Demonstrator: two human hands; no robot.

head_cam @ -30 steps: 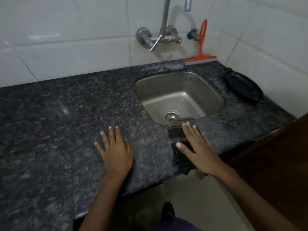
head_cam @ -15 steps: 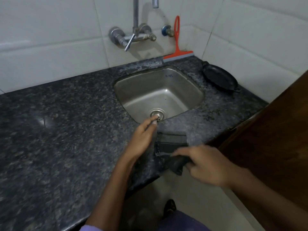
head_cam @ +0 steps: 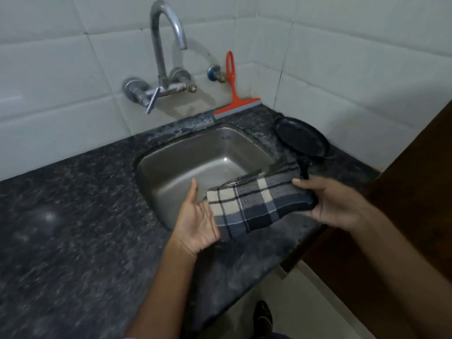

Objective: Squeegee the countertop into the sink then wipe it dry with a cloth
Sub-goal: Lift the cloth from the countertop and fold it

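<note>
A folded checked cloth (head_cam: 254,204), blue, black and cream, hangs in the air over the near right corner of the steel sink (head_cam: 186,165). My right hand (head_cam: 335,204) grips its right end. My left hand (head_cam: 198,216) is palm up with fingers spread, its palm under the cloth's left end. The orange squeegee (head_cam: 233,94) leans against the white tiles behind the sink, blade on the dark granite countertop (head_cam: 73,228).
A curved tap (head_cam: 166,57) is mounted on the wall above the sink. A black flat pan (head_cam: 302,137) lies on the counter at the right of the sink. A brown wooden panel (head_cam: 415,192) stands at the far right. The counter edge runs below my arms.
The cloth was lying flat on the counter under my right hand. My right hand has lifted it over the sink's edge, and my left hand has left the counter and turned palm up beneath it.
</note>
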